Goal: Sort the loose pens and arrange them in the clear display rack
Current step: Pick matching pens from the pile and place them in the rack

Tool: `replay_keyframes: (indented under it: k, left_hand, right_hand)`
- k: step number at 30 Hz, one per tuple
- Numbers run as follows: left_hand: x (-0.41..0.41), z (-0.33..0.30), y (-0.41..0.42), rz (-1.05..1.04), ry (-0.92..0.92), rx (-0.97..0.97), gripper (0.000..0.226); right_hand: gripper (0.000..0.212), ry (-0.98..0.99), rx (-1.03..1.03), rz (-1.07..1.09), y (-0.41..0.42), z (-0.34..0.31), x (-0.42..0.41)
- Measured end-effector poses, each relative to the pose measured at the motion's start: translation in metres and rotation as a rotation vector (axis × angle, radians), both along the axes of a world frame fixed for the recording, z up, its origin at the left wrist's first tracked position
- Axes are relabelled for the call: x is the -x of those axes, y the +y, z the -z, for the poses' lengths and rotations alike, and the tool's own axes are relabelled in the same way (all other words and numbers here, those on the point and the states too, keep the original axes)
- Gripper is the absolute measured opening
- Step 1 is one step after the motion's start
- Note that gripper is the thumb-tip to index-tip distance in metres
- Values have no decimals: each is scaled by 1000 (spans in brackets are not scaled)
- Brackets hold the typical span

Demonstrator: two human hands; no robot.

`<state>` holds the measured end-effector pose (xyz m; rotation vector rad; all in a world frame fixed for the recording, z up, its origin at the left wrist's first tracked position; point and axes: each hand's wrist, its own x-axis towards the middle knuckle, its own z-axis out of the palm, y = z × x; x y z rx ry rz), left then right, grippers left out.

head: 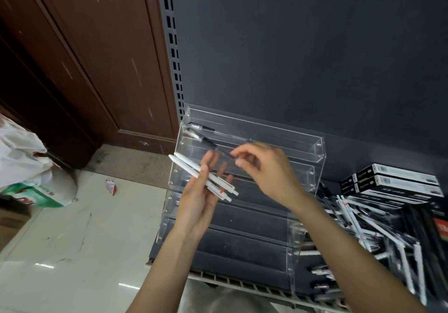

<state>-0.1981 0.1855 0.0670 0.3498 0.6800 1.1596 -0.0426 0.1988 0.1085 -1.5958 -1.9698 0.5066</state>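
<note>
A clear stepped display rack (312, 164) stands on the dark shelf. One black pen (201, 126) lies in its top tier at the left. My left hand (201, 198) holds two white pens (191, 168) across its palm, thumb over them, in front of the rack's left side. My right hand (264, 169) pinches the end of a black and clear pen (208, 141) that slants up to the left into an upper tier. A pile of loose white and black pens (371, 235) lies to the right of the rack.
Black boxes (397, 181) are stacked at the right behind the pile. A dark back panel (315, 45) rises behind the rack. A brown door (84, 57), a white bag (29, 167) and a tiled floor (84, 240) are at the left.
</note>
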Motion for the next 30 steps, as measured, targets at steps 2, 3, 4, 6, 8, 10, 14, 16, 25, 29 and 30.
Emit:
replay_keyframes:
  k: [2,3,4,6,8,10,14,16,25,29,30]
  left_hand:
    - [5,5,3,-34,16,22,30]
    - [8,9,4,-51,19,37,28]
    - [12,12,6,-66,20,53,27]
    - [17,19,8,-91,37,82,24]
    - [21,24,8,-107,64,112,23]
    - [22,26,7,-120,66,125,22]
    - [23,25,4,-128,71,126,23]
    - [23,24,3,-123,69,124,23]
    - [11,13,4,-88,66,126,24]
    - [3,7,4,-58,14,96,30]
    - [0,6,4,-43,5,75,32]
  right_hand:
    - [15,-66,-148,109,17,-11,-19]
    - [14,-126,-186,148,28,-16,-26]
    - [14,-186,-187,168,39,-19,-31]
    - [15,-298,-128,154,59,-17,-33]
    - [16,-410,-84,89,72,-11,-26]
    - [18,-507,-62,15,79,-6,-18]
    - [17,-508,-37,-61,84,-5,-13]
    - [16,-460,13,-90,87,-7,-15]
    - [21,-351,-16,-99,84,-3,-12]
    - [16,-46,-168,-10,35,-12,-9]
    - [14,6,-142,-19,18,-14,-6]
